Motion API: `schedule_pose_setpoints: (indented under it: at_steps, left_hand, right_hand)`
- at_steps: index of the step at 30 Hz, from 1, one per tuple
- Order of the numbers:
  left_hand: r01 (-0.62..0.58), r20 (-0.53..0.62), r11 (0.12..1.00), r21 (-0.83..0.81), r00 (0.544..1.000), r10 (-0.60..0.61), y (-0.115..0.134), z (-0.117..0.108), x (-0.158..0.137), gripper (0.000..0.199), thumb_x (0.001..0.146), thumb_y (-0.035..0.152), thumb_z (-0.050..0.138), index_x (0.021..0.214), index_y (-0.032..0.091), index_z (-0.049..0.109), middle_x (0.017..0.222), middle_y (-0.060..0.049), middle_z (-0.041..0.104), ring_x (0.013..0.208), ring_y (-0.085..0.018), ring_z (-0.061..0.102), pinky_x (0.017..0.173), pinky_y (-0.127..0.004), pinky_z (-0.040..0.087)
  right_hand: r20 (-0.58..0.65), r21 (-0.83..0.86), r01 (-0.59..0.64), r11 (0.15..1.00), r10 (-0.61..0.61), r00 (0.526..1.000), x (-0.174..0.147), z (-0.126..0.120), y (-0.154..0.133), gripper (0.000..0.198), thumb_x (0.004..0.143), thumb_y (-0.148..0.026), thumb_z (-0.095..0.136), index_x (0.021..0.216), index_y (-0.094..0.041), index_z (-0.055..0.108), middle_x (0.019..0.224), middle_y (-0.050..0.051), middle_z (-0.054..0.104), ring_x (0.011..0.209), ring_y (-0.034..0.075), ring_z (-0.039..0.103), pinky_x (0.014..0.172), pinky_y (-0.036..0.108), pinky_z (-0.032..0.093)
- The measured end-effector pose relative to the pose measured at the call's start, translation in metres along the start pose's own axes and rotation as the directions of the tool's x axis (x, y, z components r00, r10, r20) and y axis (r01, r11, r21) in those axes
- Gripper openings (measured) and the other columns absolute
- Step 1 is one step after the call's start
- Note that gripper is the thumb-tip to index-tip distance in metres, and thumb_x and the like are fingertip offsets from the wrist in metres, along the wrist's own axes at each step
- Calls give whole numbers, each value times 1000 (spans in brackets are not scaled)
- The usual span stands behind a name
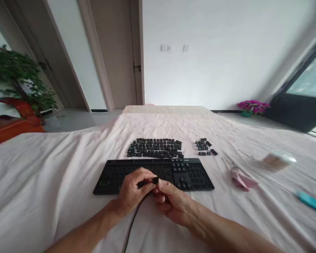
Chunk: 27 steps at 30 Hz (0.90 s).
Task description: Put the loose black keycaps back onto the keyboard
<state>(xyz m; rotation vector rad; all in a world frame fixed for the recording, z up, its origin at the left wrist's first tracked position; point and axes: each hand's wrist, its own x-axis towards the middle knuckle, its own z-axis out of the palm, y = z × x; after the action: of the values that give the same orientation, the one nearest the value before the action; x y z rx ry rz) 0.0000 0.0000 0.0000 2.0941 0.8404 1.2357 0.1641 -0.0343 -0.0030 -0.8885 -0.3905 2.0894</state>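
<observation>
My left hand (135,188) is closed on the plug end (155,180) of a black cable (133,220), which runs down from the fingers towards me. Fingertips of my right hand (175,201) pinch the other side of that plug; its exact shape is mostly hidden. Both hands are over the front edge of a black keyboard (150,161), which lies flat with most keycaps off. A few keycaps remain on its right part. Behind the keyboard, loose black keycaps (155,148) are laid out in rows, and a smaller group of keycaps (204,146) lies to the right.
A pale patterned sheet (76,168) covers the surface. At right lie a pink cloth (242,179), a clear-wrapped beige block (277,160), and a turquoise-handled tool (311,202) with a thin shaft. Beyond are a door (116,52), a plant (14,73) and purple flowers (253,106).
</observation>
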Motion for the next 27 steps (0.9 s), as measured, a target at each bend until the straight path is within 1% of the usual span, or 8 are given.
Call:
schedule_pose_setpoints:
  at_steps: [4, 9, 17, 21, 23, 25, 26, 27]
  left_hand:
    - [-29, -9, 999, 24, 1000, 29, 2, -1, -3, 12, 79, 18, 66, 91, 20, 67, 86, -2, 66, 79, -12, 62, 72, -24, 50]
    - [-58, -26, 996, 61, 998, 60, 4, -2, -4, 16, 80, 17, 65, 96, 20, 65, 91, -3, 65, 76, -11, 62, 71, -24, 52]
    - [-176, -47, 967, 186, 981, 188, 2, -2, -3, 19, 80, 13, 65, 96, 22, 64, 94, -2, 66, 87, -13, 64, 77, -23, 52]
    - [-220, -35, 948, 228, 972, 234, -2, 0, -6, 21, 81, 14, 64, 99, 25, 63, 95, -2, 67, 90, -14, 65, 80, -24, 53]
    - [-209, -6, 946, 247, 976, 217, -6, -2, -7, 27, 81, 18, 64, 107, 26, 60, 101, -3, 67, 89, -14, 66, 81, -25, 54]
    - [-164, 44, 945, 281, 986, 158, -12, -10, -5, 46, 81, 26, 65, 124, 28, 51, 112, -5, 65, 84, -14, 67, 82, -28, 54]
    - [-130, 54, 944, 304, 991, 119, -15, -16, -3, 57, 80, 30, 66, 132, 28, 44, 115, -6, 64, 85, -15, 67, 83, -29, 54]
    - [-81, 25, 940, 333, 997, 77, -20, -25, 0, 61, 81, 33, 64, 137, 28, 38, 116, -6, 64, 87, -16, 67, 87, -31, 53]
  right_hand:
    - [8, -3, 9, 1000, -9, 1000, -2, 1, -1, 41, 52, -37, 87, 70, -15, 58, 61, -5, 52, 46, 1, 33, 40, 16, 12]
    - [29, -22, 36, 999, -36, 999, -2, 2, -3, 40, 52, -33, 88, 70, -14, 58, 60, -6, 52, 46, 1, 33, 41, 16, 10]
    - [24, -67, 68, 995, -66, 998, -7, 5, -5, 41, 51, -34, 88, 71, -15, 57, 62, -5, 52, 46, 2, 34, 41, 17, 8]
    - [52, -143, 157, 977, -151, 987, -8, 8, -5, 40, 53, -37, 86, 67, -14, 56, 55, -7, 45, 43, 2, 30, 41, 19, 7]
    - [73, -234, 232, 944, -220, 973, -9, 8, -10, 36, 59, -40, 83, 68, -14, 59, 52, -7, 43, 42, 2, 28, 41, 20, 9]
    - [93, -382, 335, 861, -325, 941, -11, 5, -23, 31, 65, -40, 78, 75, -15, 64, 52, -6, 45, 43, 3, 31, 41, 19, 15]
    - [103, -479, 398, 782, -401, 910, -12, 0, -33, 28, 67, -39, 76, 78, -16, 67, 55, -5, 49, 45, 4, 34, 42, 19, 20]
    - [113, -588, 455, 669, -488, 865, -14, -6, -44, 25, 68, -38, 75, 80, -17, 69, 61, -4, 53, 48, 5, 39, 45, 20, 27]
